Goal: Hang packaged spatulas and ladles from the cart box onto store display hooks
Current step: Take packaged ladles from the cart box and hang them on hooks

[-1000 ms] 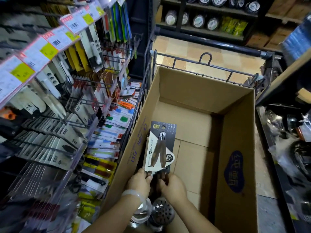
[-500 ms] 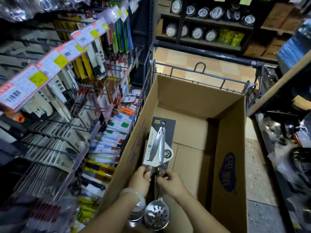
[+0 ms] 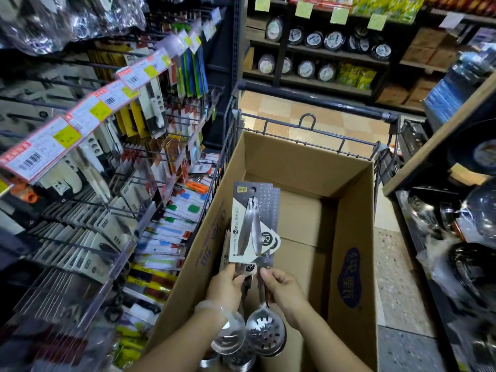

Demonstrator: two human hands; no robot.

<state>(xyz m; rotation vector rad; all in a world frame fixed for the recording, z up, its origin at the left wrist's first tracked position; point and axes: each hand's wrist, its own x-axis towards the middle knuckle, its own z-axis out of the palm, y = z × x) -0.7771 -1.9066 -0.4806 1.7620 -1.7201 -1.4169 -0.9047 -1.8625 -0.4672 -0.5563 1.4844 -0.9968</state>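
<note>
Packaged ladles stand upright over the cardboard box, right of crowded display hooks; left hand and right hand pinch their handles. Shelves line the tiled aisle beyond.

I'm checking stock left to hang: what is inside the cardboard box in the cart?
The far part of the cardboard box shows only bare floor. At the near end both hands lift carded ladle sets; more metal bowls show beneath, their number hidden by the arms.

Dark shelving (stocked) beyond tan checkered floor.
</note>
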